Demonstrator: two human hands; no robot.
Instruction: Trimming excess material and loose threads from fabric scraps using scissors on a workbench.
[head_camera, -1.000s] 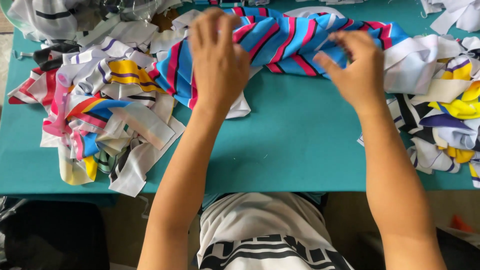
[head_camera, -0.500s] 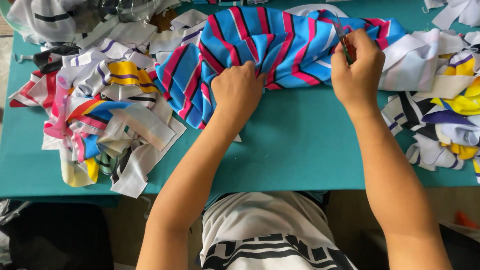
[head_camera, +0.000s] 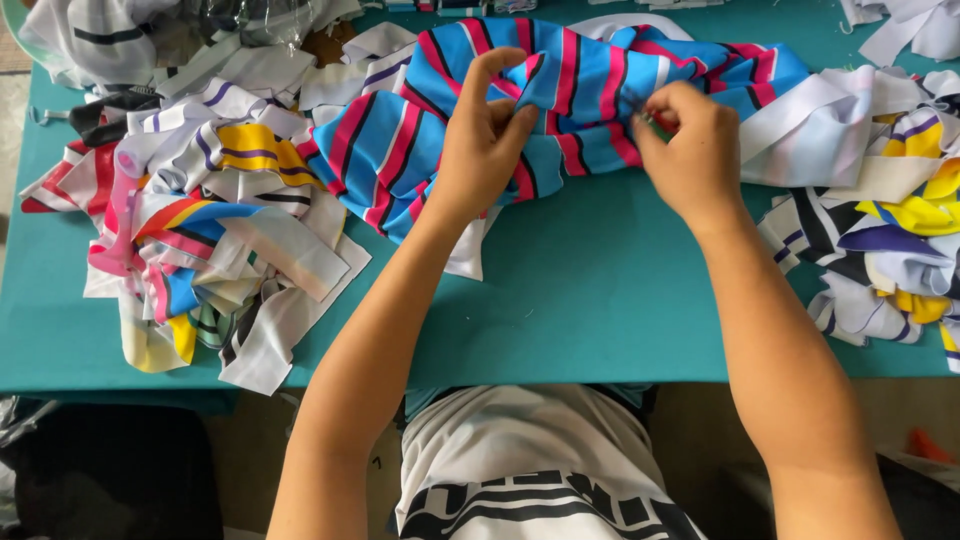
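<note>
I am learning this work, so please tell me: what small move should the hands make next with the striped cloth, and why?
Probably the left hand should pull its pinched fold a little to the left, away from the right hand. The striped cloth lies bunched and wrinkled between them on the table, and both hands already grip it, so a light pull would flatten that part.

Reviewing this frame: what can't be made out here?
- Head view: whatever the right hand pinches at the striped blue cloth; its fingers cover it.
- Left hand: fingertips buried in folds.
- Scrap piles: cut off by the frame edges.
- Top-left clear plastic: too blurred.
</note>
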